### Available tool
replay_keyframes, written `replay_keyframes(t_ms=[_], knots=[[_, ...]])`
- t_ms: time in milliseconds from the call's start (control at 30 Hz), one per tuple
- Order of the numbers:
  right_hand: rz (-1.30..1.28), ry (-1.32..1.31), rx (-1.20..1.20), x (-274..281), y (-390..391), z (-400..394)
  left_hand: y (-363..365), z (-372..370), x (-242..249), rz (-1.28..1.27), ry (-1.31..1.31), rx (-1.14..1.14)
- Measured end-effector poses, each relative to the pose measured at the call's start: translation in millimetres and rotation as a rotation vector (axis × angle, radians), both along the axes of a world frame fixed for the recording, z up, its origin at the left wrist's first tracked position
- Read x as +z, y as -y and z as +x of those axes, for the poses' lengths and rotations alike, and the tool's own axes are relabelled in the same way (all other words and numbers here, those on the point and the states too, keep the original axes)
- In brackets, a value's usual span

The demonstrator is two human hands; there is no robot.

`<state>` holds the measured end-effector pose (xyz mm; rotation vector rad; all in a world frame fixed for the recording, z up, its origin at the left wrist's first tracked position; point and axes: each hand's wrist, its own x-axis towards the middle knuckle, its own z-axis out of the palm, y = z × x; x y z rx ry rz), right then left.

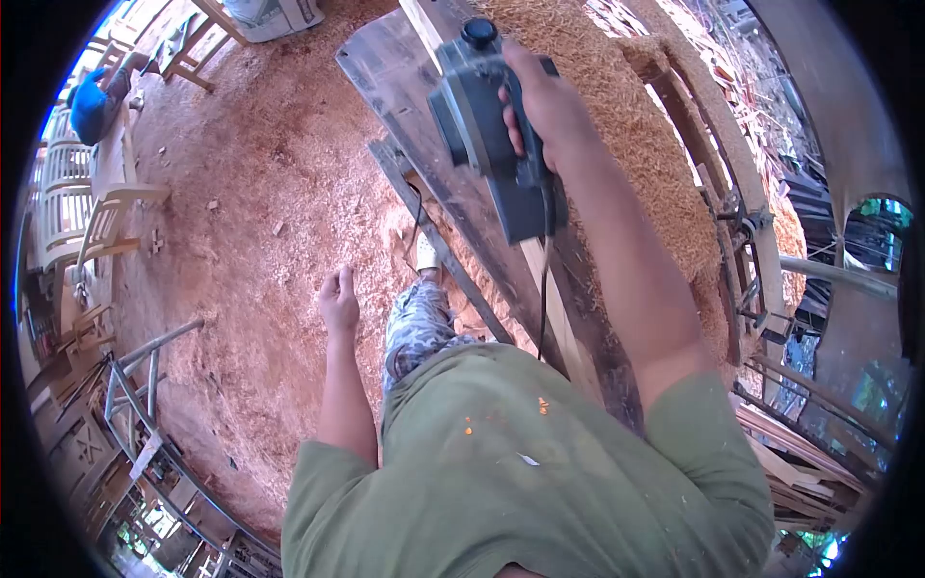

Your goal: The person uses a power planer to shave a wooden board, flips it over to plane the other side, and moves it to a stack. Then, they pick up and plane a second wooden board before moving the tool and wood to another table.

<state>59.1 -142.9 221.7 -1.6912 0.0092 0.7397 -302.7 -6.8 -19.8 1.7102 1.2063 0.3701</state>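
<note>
My right hand (549,111) is wrapped around the handle of a dark electric planer (472,111), with a black knob at its front end. The planer sits over a long pale wooden strip (559,318), which lies along a dark, worn workbench (385,72). A black cord (546,279) trails from the planer's rear toward my body. My left hand (337,303) hangs at my left side above the shavings-strewn ground. Its fingers are loosely curled together and nothing shows in them.
Wood shavings (617,135) are heaped right of the bench. A narrow bar (443,246) runs along its left side. Wooden chairs (72,202) and a person in blue (92,106) are at the far left. A metal-pipe frame (149,385) stands lower left. A sack (275,14) sits at the top.
</note>
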Motion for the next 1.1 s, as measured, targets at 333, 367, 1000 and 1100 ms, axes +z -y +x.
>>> replay_keyframes(t_ms=[333,367,1000,1100], knots=[[0.22,-0.041,0.199,-0.8,-94.1,88.5,-41.6,97.8,30.9,0.055,0.127,-0.08],[0.2,0.044,0.235,-1.5,-76.4,74.0,-45.8,112.7,38.2,0.06,0.133,-0.088],[-0.108,-0.197,-0.028,13.6,206.4,-137.2,-9.5,229.2,193.5,-0.359,0.535,-1.09],[-0.017,-0.126,0.012,9.2,143.1,-89.8,13.6,238.5,241.0,-0.665,0.547,-1.787]])
